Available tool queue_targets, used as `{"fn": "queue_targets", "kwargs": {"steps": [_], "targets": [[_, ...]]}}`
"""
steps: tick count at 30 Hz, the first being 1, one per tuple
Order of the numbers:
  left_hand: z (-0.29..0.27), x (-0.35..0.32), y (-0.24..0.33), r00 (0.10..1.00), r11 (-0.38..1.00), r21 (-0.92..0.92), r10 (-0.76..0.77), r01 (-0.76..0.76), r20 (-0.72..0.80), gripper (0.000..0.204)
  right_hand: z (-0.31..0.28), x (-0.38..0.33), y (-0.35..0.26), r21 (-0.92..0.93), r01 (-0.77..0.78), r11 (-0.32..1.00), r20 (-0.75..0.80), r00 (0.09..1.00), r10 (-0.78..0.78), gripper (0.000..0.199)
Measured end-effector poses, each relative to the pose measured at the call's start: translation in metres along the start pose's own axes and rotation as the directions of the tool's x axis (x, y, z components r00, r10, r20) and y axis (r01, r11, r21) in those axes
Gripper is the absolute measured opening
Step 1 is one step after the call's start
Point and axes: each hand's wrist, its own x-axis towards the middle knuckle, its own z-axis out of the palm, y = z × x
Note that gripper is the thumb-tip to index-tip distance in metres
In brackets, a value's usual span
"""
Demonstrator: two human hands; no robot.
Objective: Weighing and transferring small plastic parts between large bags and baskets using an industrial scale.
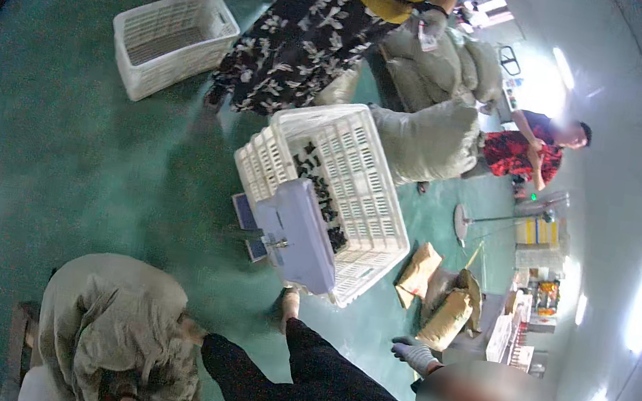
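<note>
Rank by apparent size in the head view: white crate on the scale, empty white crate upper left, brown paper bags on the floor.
1. White crate on the scale, largest, though it sits nearer the camera.
2. Empty white crate, smaller in the picture; true size may match.
3. Brown paper bags, each smallest.

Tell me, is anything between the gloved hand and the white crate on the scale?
Nothing visible: only bare green floor lies between the co-worker's gloved hand and the white crate. Brown bags lie off to the right.
</note>
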Motion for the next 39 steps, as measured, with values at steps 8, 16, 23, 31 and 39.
{"fn": "queue_targets", "kwargs": {"steps": [8,16,23,31,39], "targets": [[0.016,0.012,0.003,1.0,0.999,0.046,0.008,-0.008,0.01,0.043,0.032,-0.01,-0.01,-0.137,-0.058,0.989,0.084,0.994,0.07,0.038],[0.02,0.003,-0.006,1.0,0.996,0.089,0.025,-0.026,0.017,0.042,0.056,-0.004,-0.025,-0.124,0.038,0.992,0.171,0.985,-0.017,0.038],[0.024,0.001,-0.015,0.999,0.994,0.097,0.042,-0.042,0.002,0.042,0.068,-0.003,-0.008,-0.078,0.05,0.996,0.208,0.978,-0.033,0.034],[0.064,-0.022,-0.103,0.916,0.902,0.325,0.356,-0.284,-0.186,0.042,0.088,-0.018,-0.044,-0.039,0.282,0.958,0.325,0.911,-0.255,0.035],[-0.073,-0.105,-0.074,0.974,0.997,-0.052,0.041,-0.053,-0.222,0.036,0.107,-0.038,-0.096,0.185,0.389,0.902,0.44,0.788,-0.43,0.03]]}}
